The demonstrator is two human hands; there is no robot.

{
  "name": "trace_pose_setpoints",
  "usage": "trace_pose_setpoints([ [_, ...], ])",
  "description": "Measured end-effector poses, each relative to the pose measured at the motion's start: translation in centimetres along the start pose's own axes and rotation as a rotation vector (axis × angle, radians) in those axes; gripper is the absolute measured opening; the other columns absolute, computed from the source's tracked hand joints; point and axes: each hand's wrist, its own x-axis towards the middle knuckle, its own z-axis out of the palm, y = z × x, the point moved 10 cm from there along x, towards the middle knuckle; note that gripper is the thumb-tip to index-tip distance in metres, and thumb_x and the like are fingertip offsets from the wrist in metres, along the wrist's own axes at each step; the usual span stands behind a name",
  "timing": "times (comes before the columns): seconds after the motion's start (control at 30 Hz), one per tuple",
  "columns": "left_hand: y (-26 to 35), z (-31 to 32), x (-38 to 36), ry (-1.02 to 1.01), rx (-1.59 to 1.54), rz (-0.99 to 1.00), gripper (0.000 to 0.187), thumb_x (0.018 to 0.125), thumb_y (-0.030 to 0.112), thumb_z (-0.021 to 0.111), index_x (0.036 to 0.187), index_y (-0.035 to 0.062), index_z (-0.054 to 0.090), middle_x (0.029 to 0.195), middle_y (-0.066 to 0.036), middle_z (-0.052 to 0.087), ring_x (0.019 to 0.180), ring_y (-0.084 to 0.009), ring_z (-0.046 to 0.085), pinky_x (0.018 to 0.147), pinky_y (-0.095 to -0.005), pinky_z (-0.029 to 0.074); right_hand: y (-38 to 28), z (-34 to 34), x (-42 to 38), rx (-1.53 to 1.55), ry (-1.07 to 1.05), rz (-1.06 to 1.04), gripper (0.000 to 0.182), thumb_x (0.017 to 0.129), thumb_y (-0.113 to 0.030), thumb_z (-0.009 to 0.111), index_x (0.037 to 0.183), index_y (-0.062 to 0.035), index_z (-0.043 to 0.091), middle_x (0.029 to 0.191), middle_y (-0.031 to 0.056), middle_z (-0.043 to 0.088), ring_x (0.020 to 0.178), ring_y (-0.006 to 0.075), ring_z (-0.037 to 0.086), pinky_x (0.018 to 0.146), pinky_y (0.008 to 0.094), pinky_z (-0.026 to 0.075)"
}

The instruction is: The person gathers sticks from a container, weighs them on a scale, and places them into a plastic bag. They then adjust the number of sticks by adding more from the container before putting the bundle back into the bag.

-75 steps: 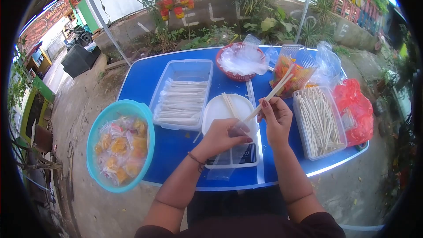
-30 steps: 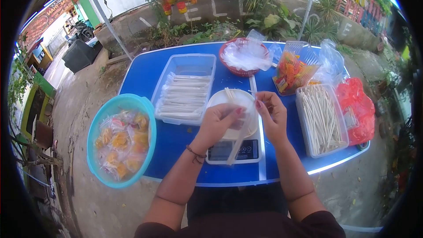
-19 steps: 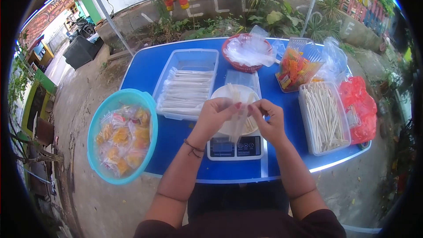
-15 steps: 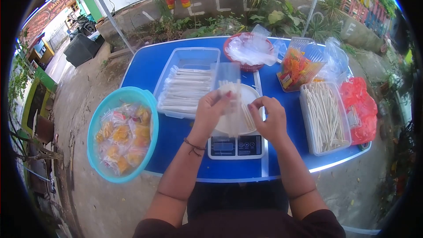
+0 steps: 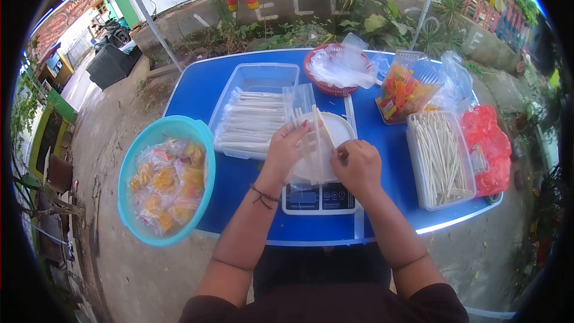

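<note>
My left hand [image 5: 281, 154] is closed around a narrow clear plastic bag [image 5: 298, 96] that stands upright, with a few pale thin sticks inside it. From the right, my right hand [image 5: 360, 166] pinches more pale sticks [image 5: 323, 127], which slant up to the left and overlap the bag near its upper part. Both hands are over a white round plate [image 5: 339, 127] on a digital kitchen scale [image 5: 320, 199]. The plate is partly hidden behind the bag and fingers.
Bagged sticks lie in a clear tub [image 5: 266, 75] behind my left hand. A turquoise basin [image 5: 123, 185] holds bagged yellow snacks. Loose sticks [image 5: 439, 158] fill a box at right, beside a red plastic bag [image 5: 491, 155]. A red basket [image 5: 338, 90] holds clear bags on the blue table [image 5: 239, 203].
My right hand has moved slightly left and now pinches sticks tilted against the bag. The bag in my left hand, blurred before, is steadier and leans a little left.
</note>
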Motion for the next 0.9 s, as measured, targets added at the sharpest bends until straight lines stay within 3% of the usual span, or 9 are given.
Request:
trace_pose_setpoints([
  [0.27,-1.2,0.8,-0.1,-0.076,0.004,-0.094,0.035,0.098,0.016,0.05,0.128,-0.003,0.049,0.119,-0.017,0.063,0.105,-0.0246,0.065,0.092,-0.0369,0.053,1.0,-1.1,0.5,0.246,0.059,0.157,0.012,0.074,-0.01,0.072,0.07,-0.0041,0.063,0.069,0.0084,0.064,0.065,0.0262,0.06,0.063,0.0371,0.046],
  [0.33,-1.4,1.6,-0.1,-0.176,-0.051,-0.112,0.035,0.098,0.016,0.051,0.127,-0.0028,0.049,0.118,-0.017,0.063,0.103,-0.0245,0.066,0.091,-0.0362,0.054,0.9,-0.7,0.4,0.27,0.034,0.144,0.01,0.075,-0.011,0.072,0.072,-0.004,0.065,0.07,0.0084,0.064,0.065,0.026,0.06,0.063,0.0376,0.046],
  [0.73,-1.4,2.9,-1.0,-0.181,-0.025,-0.137,0.03,0.099,0.017,0.053,0.124,0.0004,0.052,0.11,-0.011,0.064,0.101,-0.0178,0.065,0.085,-0.0341,0.057,0.5,-0.9,0.5,0.207,0.055,0.056,0.006,0.079,-0.009,0.07,0.08,-0.0032,0.07,0.071,0.0088,0.061,0.067,0.0278,0.058,0.063,0.0389,0.045],
  [0.9,-1.6,2.4,-0.7,-0.18,0.036,-0.096,0.031,0.099,0.019,0.053,0.125,0.002,0.052,0.118,-0.009,0.063,0.102,-0.0157,0.064,0.086,-0.0326,0.055,-0.7,-1.6,0.5,0.128,0.083,-0.046,0.007,0.08,-0.004,0.067,0.085,-0.0001,0.07,0.073,0.0101,0.059,0.069,0.0267,0.058,0.063,0.0369,0.046],
])
